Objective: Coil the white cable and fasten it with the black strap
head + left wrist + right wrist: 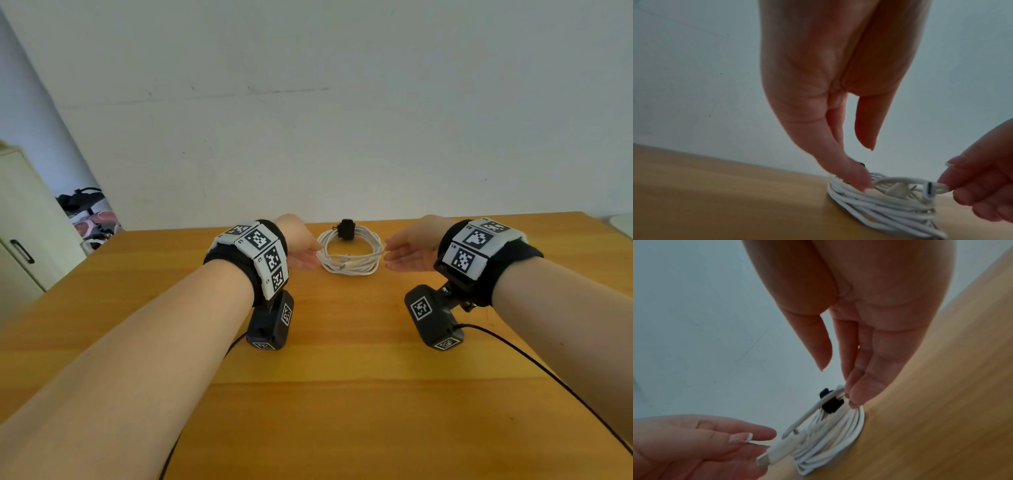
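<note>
Both hands [303,251] [409,251] forward, fingers straight

No readable words, brands or numbers show in any view. The only printed marks are black-and-white square code patterns on the left wristband [262,255], on the right wristband [474,246], and on the two black camera units [270,320] hanging below the wrists.

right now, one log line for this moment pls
stage: fastened | white cable: coiled on table | black strap: wrapped round coil | left hand: touching coil | right hand: touching coil
</note>
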A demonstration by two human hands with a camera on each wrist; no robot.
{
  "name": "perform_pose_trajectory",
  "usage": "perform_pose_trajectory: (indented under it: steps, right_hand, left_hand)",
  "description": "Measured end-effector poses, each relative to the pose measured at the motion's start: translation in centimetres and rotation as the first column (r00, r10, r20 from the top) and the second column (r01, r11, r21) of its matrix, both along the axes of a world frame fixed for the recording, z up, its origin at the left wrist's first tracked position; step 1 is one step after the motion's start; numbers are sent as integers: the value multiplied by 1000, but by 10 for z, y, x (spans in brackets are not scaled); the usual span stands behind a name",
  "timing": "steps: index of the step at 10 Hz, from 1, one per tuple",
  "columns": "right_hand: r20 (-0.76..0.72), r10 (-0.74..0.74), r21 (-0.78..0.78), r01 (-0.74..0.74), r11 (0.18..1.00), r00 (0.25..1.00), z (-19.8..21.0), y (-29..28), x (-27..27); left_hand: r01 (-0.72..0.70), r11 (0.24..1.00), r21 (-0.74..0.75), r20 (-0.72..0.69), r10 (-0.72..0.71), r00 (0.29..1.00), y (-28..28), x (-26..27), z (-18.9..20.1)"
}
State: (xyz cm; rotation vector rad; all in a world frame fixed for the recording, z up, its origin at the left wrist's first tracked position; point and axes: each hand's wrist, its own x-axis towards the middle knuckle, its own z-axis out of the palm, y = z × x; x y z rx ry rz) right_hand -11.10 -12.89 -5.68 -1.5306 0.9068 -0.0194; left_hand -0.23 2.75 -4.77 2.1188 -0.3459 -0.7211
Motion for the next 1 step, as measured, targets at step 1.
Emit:
perform_pose_trajectory:
  steps: [1]
  right_hand:
    - [19,-7,-6,7,1000,1000,5,5,-6]
  left_hand:
    - [-9,1000,-29,13,10,1000,5,-3,2]
